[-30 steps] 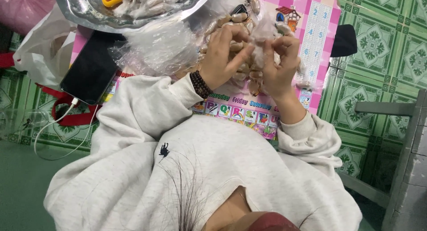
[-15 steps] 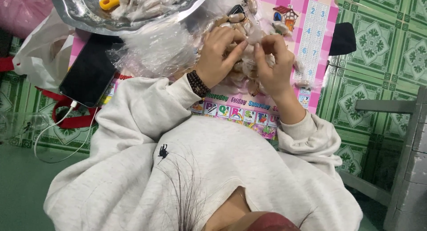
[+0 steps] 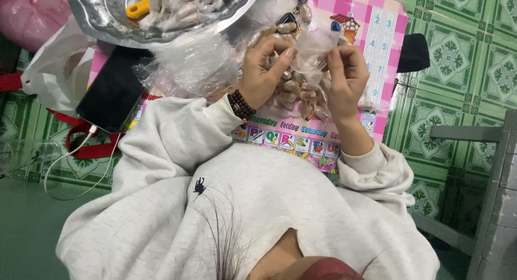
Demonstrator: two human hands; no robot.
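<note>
Since a second ago both hands lifted slightly: left hand (image 3: pixel 266 70) and right hand (image 3: pixel 344 78) pinch small clear plastic bag (image 3: pixel 314 48) above pile of tan oval sweets (image 3: pixel 296 91). Bagging step; next needs mouth held open.

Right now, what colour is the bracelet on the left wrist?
Dark brown beads, seen best in the head view: beaded bracelet by the left hand.

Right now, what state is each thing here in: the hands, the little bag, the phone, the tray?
Left hand: pinching the small clear bag.
Right hand: pinching the same bag's other side.
Small clear bag: held up between both hands.
Phone: screen dark, white cable plugged in.
Metal tray: holding pale pieces and a yellow tool.
Pile of brown pieces: loose under the hands.
</note>
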